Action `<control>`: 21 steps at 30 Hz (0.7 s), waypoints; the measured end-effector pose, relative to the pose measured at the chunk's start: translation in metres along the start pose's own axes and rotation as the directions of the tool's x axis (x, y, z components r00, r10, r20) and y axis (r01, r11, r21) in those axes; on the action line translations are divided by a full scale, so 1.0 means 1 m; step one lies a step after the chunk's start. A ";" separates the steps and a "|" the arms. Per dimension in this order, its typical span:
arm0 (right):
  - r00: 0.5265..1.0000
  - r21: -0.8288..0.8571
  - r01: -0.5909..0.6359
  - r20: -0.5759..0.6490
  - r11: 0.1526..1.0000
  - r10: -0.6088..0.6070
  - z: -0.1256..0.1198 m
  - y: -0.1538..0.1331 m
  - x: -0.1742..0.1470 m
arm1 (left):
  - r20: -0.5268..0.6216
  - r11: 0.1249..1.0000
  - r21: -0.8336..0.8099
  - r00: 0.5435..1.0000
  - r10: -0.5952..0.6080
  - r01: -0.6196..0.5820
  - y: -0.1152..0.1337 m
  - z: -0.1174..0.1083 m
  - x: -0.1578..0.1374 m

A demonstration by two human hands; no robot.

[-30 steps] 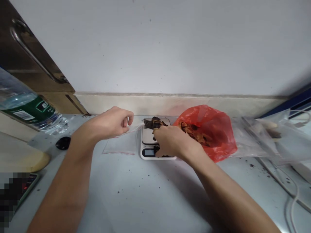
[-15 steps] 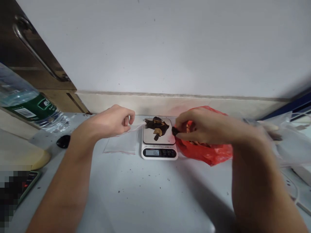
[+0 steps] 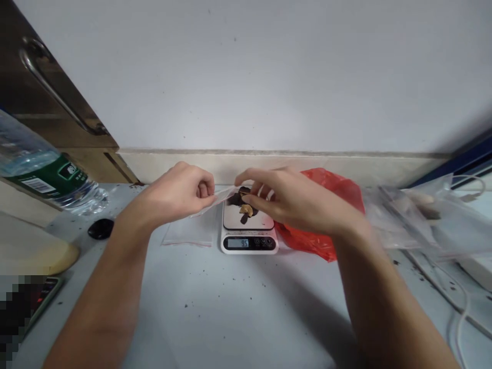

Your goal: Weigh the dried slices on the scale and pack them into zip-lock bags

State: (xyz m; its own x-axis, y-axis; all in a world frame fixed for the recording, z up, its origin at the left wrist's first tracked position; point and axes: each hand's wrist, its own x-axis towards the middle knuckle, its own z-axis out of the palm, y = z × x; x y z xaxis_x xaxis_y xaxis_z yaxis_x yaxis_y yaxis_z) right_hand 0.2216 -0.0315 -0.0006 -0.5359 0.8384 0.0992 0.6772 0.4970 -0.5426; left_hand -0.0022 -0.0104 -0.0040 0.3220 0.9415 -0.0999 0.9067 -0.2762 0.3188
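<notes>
A pinch of my left hand [image 3: 186, 192] holds the edge of a clear plastic bag [image 3: 220, 198], whose mouth reaches over the left side of the scale's plate. The white digital scale [image 3: 249, 245] carries a small heap of dark dried pieces [image 3: 243, 219], one with a yellowish-brown face. Its display seems to read 9.5. My right hand [image 3: 282, 192] is over the plate with thumb and index finger apart, their tips beside the heap and partly hiding it. I make out nothing gripped in it. Beneath and behind this hand lies a red plastic bag [image 3: 330, 192].
Another flat clear bag [image 3: 188, 233] lies left of the scale. A water bottle [image 3: 49, 171] and a black rounded object [image 3: 100, 229] are farther left. Clear bags [image 3: 403, 218] and white cables [image 3: 442, 284] lie at right. Dark crumbs dot the table; a wall [image 3: 246, 92] stands behind.
My right hand has moved left from the red bag to over the scale; the dark piece it held is no longer visible in it. The display went from about 10.0 to 9.5.
</notes>
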 end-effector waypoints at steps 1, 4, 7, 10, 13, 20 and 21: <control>0.999 0.008 0.030 0.012 1.000 -0.030 0.005 0.000 0.003 | -0.010 1.000 -0.002 1.000 -0.002 0.002 0.002 0.000 0.000; 0.995 0.030 0.081 0.052 0.996 -0.083 0.012 0.002 0.009 | -0.058 1.000 -0.001 0.998 0.007 -0.007 0.005 0.000 0.000; 0.993 0.046 0.064 0.101 0.997 -0.068 0.011 0.004 0.010 | -0.114 0.999 0.015 0.993 0.033 -0.032 0.006 -0.002 0.000; 0.995 0.057 -0.020 0.101 0.998 0.014 0.009 0.008 0.011 | -0.130 0.998 0.068 0.992 -0.011 0.020 0.003 -0.003 0.000; 0.983 -0.082 -0.176 0.033 0.981 0.179 0.007 0.014 0.011 | -0.118 0.989 0.123 0.991 -0.062 0.077 0.000 -0.004 -0.001; 0.881 -0.267 -0.455 0.002 0.849 0.473 -0.034 0.039 -0.010 | 0.041 0.986 0.141 0.995 -0.093 0.087 0.000 -0.004 -0.001; 0.851 -0.300 -0.491 0.036 0.818 0.524 -0.040 0.045 -0.014 | 0.054 0.987 0.141 0.994 -0.090 0.082 0.001 -0.003 -0.001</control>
State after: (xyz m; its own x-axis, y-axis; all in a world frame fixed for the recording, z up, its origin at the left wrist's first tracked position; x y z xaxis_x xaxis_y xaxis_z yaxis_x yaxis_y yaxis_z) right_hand 0.2794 -0.0117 0.0066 -0.1193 0.9658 -0.2302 0.9681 0.0618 -0.2427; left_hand -0.0025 -0.0109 -0.0005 0.2531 0.9506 -0.1795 0.9594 -0.2227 0.1733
